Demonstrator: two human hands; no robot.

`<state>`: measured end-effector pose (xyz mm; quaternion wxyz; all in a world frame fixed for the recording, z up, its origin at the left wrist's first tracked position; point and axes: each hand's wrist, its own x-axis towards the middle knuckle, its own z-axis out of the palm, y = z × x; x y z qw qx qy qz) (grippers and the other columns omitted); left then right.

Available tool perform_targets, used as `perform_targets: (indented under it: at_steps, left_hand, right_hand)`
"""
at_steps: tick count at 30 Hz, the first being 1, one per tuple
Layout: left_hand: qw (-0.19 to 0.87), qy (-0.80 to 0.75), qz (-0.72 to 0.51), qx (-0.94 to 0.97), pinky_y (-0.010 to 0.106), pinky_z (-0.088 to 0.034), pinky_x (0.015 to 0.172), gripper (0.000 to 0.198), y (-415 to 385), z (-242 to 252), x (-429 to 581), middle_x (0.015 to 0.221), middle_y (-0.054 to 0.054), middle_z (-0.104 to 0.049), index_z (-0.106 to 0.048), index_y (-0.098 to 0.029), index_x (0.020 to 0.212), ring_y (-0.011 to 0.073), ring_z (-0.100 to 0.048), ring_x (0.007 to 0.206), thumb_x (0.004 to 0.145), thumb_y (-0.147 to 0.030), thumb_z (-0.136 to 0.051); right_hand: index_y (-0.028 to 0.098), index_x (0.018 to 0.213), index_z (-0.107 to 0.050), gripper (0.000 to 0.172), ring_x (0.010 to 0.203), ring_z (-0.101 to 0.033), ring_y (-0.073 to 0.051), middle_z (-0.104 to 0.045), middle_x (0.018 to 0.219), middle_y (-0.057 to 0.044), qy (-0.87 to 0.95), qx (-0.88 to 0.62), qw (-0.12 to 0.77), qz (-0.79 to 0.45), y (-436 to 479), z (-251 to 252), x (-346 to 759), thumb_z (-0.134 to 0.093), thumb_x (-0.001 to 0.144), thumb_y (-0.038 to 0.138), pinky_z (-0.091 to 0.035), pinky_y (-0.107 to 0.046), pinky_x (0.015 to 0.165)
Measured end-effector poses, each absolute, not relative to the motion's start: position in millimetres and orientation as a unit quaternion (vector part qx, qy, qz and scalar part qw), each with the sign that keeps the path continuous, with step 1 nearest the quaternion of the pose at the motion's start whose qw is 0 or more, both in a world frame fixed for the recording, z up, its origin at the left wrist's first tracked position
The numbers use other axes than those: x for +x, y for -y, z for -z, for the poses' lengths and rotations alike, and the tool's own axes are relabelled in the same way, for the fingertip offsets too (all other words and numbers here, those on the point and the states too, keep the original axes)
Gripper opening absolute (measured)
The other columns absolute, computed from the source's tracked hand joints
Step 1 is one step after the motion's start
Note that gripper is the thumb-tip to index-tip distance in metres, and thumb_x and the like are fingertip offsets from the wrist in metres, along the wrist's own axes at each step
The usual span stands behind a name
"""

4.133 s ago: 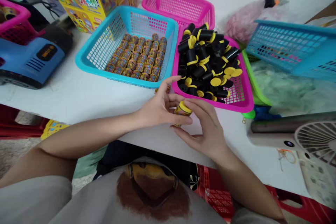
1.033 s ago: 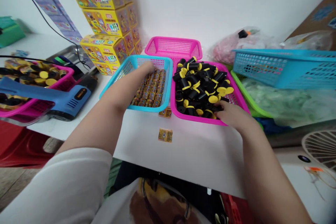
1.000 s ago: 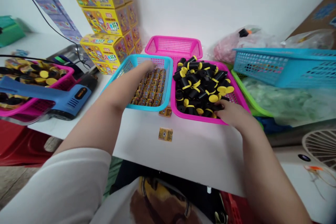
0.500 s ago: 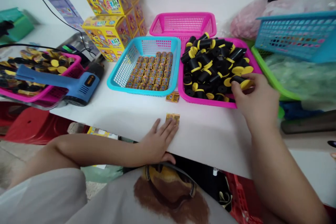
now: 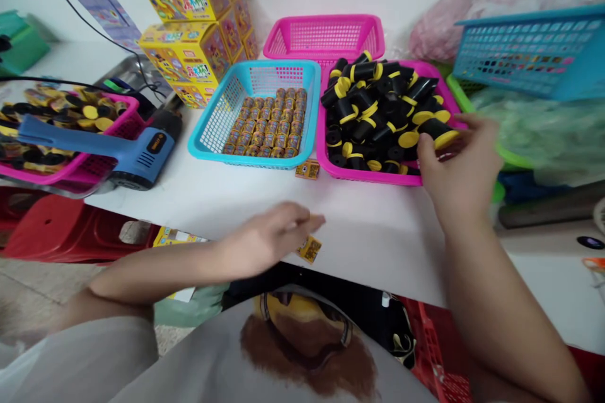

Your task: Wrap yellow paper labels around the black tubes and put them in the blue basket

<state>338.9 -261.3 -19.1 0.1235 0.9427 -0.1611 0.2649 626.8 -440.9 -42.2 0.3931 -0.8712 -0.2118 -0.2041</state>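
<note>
My right hand (image 5: 466, 167) grips a black plastic tube with a yellow cap (image 5: 431, 129) between thumb and fingers, over the right edge of a pink basket (image 5: 373, 177). Many similar black and yellow tubes (image 5: 366, 101) are heaped in that basket. At the table's front edge, my left hand (image 5: 271, 239) is slightly blurred, its fingers drawn together on a small orange printed card (image 5: 309, 250) that sticks out below them. The thumb is mostly hidden. Another such card (image 5: 307, 169) lies in front of the blue basket (image 5: 198, 152), which holds rows of small printed cups (image 5: 269, 129).
A blue heat gun (image 5: 142, 154) rests by a filled pink basket (image 5: 127, 114) on the left. Yellow boxes (image 5: 184, 53) are stacked behind. To the right stand a green basket (image 5: 517, 157) and a blue basket (image 5: 534, 53). Red stools (image 5: 61, 227) are below the table.
My left hand has drawn the card across the table towards me and lifted its palm. My right hand has raised the black tube slightly out of the heap. The view has shifted a little.
</note>
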Motion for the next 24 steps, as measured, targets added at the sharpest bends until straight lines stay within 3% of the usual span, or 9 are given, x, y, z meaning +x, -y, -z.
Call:
perform_targets:
  at_steps: [4, 7, 10, 12, 16, 24]
  left_hand:
    - [0.367, 0.106, -0.289, 0.878, 0.024, -0.061, 0.076, 0.003, 236.6, 11.2, 394.2, 0.096, 0.007, -0.075, -0.081, -0.018, 0.089, 0.0152, -0.075, 0.088, 0.091, -0.019, -0.078]
    - [0.564, 0.044, -0.245, 0.788, 0.022, -0.059, 0.068, 0.023, 234.4, 24.8, 421.0, 0.084, 0.006, -0.077, -0.073, -0.015, 0.079, 0.0157, -0.077, 0.079, 0.079, -0.03, -0.091]
    - [0.683, -0.001, -0.169, 0.711, 0.023, -0.061, 0.066, 0.046, 241.0, 45.2, 425.1, 0.078, 0.002, -0.077, -0.063, -0.016, 0.097, 0.0169, -0.079, 0.073, 0.071, -0.034, -0.097]
    - [0.702, 0.003, -0.139, 0.698, 0.022, -0.061, 0.063, 0.053, 244.1, 54.7, 419.5, 0.076, 0.0, -0.078, -0.053, -0.02, 0.112, 0.0168, -0.079, 0.07, 0.079, -0.037, -0.092]
    - [0.646, 0.047, -0.172, 0.742, 0.02, -0.055, 0.058, 0.045, 241.0, 61.7, 410.9, 0.073, -0.001, -0.077, -0.043, -0.023, 0.124, 0.0147, -0.076, 0.063, 0.097, -0.04, -0.075]
    - [0.604, 0.162, -0.176, 0.76, 0.028, -0.059, 0.06, 0.074, 232.8, 80.7, 418.8, 0.073, -0.003, -0.076, -0.029, -0.025, 0.152, 0.0178, -0.075, 0.059, 0.096, -0.038, -0.076]
  right_hand:
    - [0.021, 0.113, -0.064, 0.045, 0.078, -0.068, -0.019, -0.074, 0.11, -0.012, 0.297, -0.755, 0.525, 0.258, 442.2, 46.1, 619.9, -0.083, 0.077, 0.039, -0.057, -0.037, 0.072]
    - [0.027, 0.11, -0.067, 0.041, 0.073, -0.067, -0.014, -0.073, 0.11, -0.007, 0.387, -0.654, 0.634, 0.145, 438.0, 41.8, 595.8, -0.09, 0.077, 0.037, -0.055, -0.028, 0.06]
    - [0.028, 0.115, -0.069, 0.03, 0.068, -0.071, -0.012, -0.075, 0.097, 0.0, 0.44, -0.594, 0.673, -0.019, 433.8, 39.4, 567.2, -0.082, 0.089, 0.038, -0.059, -0.026, 0.057]
    - [0.028, 0.117, -0.07, 0.03, 0.069, -0.074, -0.013, -0.076, 0.094, 0.001, 0.453, -0.573, 0.676, -0.092, 433.0, 39.2, 553.7, -0.081, 0.091, 0.037, -0.063, -0.026, 0.06]
    - [0.028, 0.115, -0.074, 0.028, 0.08, -0.078, -0.016, -0.079, 0.093, -0.001, 0.429, -0.569, 0.688, -0.139, 436.5, 39.4, 545.7, -0.083, 0.09, 0.037, -0.066, -0.027, 0.066]
    - [0.029, 0.112, -0.079, 0.028, 0.061, -0.073, -0.015, -0.079, 0.085, 0.0, 0.379, -0.555, 0.707, -0.221, 446.9, 35.5, 550.2, -0.081, 0.09, 0.047, -0.064, -0.028, 0.054]
